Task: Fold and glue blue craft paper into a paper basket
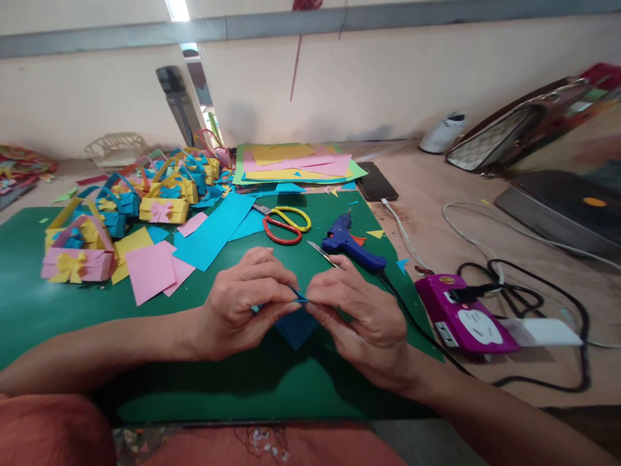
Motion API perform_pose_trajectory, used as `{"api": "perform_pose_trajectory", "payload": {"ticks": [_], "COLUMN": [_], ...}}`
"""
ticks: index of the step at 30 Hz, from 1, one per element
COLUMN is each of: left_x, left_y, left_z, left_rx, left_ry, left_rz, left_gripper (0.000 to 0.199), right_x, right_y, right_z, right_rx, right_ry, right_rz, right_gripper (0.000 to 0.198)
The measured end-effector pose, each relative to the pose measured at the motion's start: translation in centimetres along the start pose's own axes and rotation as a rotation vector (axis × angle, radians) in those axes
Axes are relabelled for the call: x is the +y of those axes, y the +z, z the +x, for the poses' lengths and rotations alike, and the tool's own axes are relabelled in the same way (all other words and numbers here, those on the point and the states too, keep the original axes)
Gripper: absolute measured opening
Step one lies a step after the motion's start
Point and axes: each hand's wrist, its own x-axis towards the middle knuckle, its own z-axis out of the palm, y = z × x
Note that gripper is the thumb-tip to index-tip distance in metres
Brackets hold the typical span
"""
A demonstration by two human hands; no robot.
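Observation:
Between my two hands is a piece of blue paper (295,329), folded, with one corner pointing down toward me. My left hand (247,298) pinches its upper edge between thumb and fingers. On the other side my right hand (361,317) pinches the same fold, fingertips almost touching the left ones. Part of the paper is hidden behind the fingers. A thin metal blade (320,252) sticks out beyond my right hand; its other end is covered. Just past the hands lie scissors (284,228) with red and yellow handles and a blue glue gun (353,246).
Several small paper baskets (162,210) with bows stand at left on the green mat (194,388). Pink sheets (150,272) and blue strips (213,233) lie nearer. A paper stack (295,162), phone (377,182) and purple power strip (466,317) with cables are farther back and right.

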Motion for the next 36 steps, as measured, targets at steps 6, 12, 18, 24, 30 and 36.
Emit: {"api": "perform_pose_trajectory", "payload": {"ticks": [6,12,18,24,30,36], "left_x": [-0.12,-0.21,-0.29,-0.02,0.23,0.2], "left_y": [-0.12,-0.17,-0.25,-0.2,0.19,-0.04], "left_z": [0.06,-0.06,-0.28,-0.07,-0.36,-0.78], "left_rx": [0.046,0.061,0.023,-0.019,-0.004,-0.072], "left_ry": [-0.049,-0.098,-0.099,-0.019,-0.031,-0.001], "left_rz": [-0.09,-0.143,-0.13,-0.057,0.005,0.152], "left_gripper": [0.006,0.008,0.009,0.01,0.006,0.008], "right_x": [0.12,0.21,0.17,0.01,-0.01,-0.03], "right_y": [-0.35,-0.42,-0.1,0.18,0.1,0.27], "right_z": [-0.04,-0.04,-0.07,-0.09,0.03,-0.1], "right_rx": [-0.019,-0.003,0.007,0.013,-0.021,-0.046], "right_ry": [0.013,0.046,0.044,-0.019,-0.067,-0.121], "right_rz": [0.005,0.013,0.002,-0.044,-0.069,-0.1], "right_gripper": [0.013,0.012,0.011,0.01,0.008,0.008]}}
